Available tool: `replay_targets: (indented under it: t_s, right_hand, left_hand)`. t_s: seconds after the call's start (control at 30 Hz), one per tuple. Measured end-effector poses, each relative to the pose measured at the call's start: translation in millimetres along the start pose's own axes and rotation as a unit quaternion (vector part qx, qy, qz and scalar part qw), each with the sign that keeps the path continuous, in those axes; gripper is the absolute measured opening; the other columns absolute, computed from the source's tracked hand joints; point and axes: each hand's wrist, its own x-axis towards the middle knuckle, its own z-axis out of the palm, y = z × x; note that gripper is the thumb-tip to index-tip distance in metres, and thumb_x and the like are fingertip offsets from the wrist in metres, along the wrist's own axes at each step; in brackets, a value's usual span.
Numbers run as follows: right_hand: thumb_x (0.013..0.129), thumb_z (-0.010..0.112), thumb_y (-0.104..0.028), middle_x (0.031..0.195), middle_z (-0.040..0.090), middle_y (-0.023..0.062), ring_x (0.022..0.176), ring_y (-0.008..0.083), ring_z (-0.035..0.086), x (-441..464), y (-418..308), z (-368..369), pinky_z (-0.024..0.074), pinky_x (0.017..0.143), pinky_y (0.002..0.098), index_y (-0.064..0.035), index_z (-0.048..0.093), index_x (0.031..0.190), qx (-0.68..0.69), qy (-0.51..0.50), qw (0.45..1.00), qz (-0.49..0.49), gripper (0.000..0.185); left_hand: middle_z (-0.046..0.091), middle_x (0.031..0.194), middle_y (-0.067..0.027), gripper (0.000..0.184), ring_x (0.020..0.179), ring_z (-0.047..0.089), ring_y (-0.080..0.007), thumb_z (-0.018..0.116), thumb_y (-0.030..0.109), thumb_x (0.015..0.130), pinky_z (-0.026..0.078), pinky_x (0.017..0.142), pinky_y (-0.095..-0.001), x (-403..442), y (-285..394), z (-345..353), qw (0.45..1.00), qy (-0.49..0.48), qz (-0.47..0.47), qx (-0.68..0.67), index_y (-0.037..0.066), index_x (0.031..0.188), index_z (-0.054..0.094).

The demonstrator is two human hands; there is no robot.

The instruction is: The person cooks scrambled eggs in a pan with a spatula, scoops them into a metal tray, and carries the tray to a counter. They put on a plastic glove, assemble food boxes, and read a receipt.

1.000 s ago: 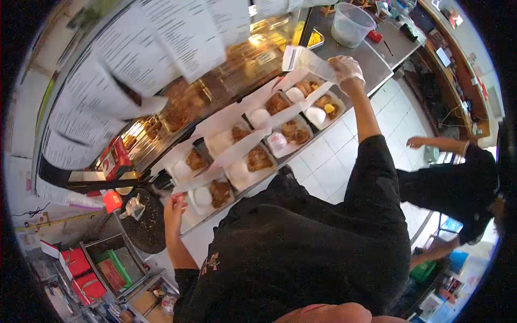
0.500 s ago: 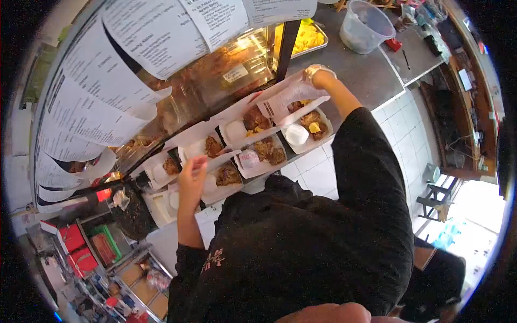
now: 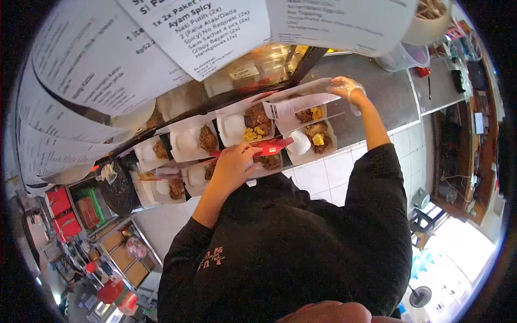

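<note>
My left hand (image 3: 235, 168), bare, is over the front row of open food boxes, its fingers closed on the edge of a red box lid (image 3: 273, 147). Clear plastic covers my right hand (image 3: 347, 90), which pinches the end of a printed paper slip (image 3: 299, 105) above the back right box. Rice and fried chicken fill the front right box (image 3: 311, 141). Behind the red lid stands a box with chicken and yellow egg (image 3: 247, 125). More boxes of rice and chicken (image 3: 193, 141) run to the left.
Printed order sheets (image 3: 210, 32) hang in front of a glass display case. A clear tub (image 3: 401, 56) stands on the grey counter (image 3: 377, 81) at the back right. Red boxes (image 3: 66, 226) lie at the lower left.
My left hand has moved right and now holds the red lid. The paper slip is spread flatter under my right hand. The view has shifted, and the other person is out of sight.
</note>
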Motion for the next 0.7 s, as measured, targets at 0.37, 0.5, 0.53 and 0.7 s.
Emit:
replay_targets:
  t_s: [0.37,0.5,0.53,0.7]
  right_hand:
    - [0.072,0.077,-0.047,0.121,0.068,0.0183,0.112,0.0348,0.065,10,-23,40,0.0511,0.095,0.0416,-0.0143,0.066,0.127,-0.266,-0.166,0.946,0.078,0.065]
    - [0.080,0.069,-0.034,0.122,0.068,0.0162,0.108,0.0330,0.067,3,-38,29,0.0532,0.092,0.0424,-0.0136,0.069,0.122,-0.291,-0.145,0.937,0.125,0.047]
    - [0.080,0.069,-0.034,0.122,0.068,0.0162,0.108,0.0330,0.067,15,-7,31,0.0532,0.092,0.0424,-0.0136,0.069,0.122,-0.290,-0.145,0.937,0.127,0.047]
    - [0.085,0.065,-0.027,0.116,0.070,0.0153,0.105,0.0330,0.069,31,105,-20,0.0535,0.089,0.0462,-0.0120,0.071,0.115,-0.385,-0.102,0.903,0.164,0.034]
  left_hand:
    - [0.053,0.137,-0.0092,0.020,0.131,0.045,-0.0368,0.076,0.017,0.077,0.036,0.109,-0.0521,29,-25,3,0.967,0.229,0.014,0.112,0.016,0.095,0.068]
    - [0.047,0.144,-0.0092,0.020,0.136,0.037,-0.0401,0.079,0.023,0.075,0.029,0.113,-0.0555,46,-33,-19,0.967,0.213,0.014,0.136,0.017,0.090,0.068]
    - [0.045,0.145,-0.0086,0.023,0.136,0.037,-0.0388,0.081,0.026,0.073,0.028,0.113,-0.0553,49,-34,-21,0.971,0.191,0.000,0.145,0.017,0.091,0.068]
    - [0.044,0.147,-0.0074,0.028,0.133,0.040,-0.0345,0.083,0.029,0.070,0.028,0.111,-0.0562,55,-42,-20,0.978,0.155,-0.002,0.141,0.017,0.091,0.068]
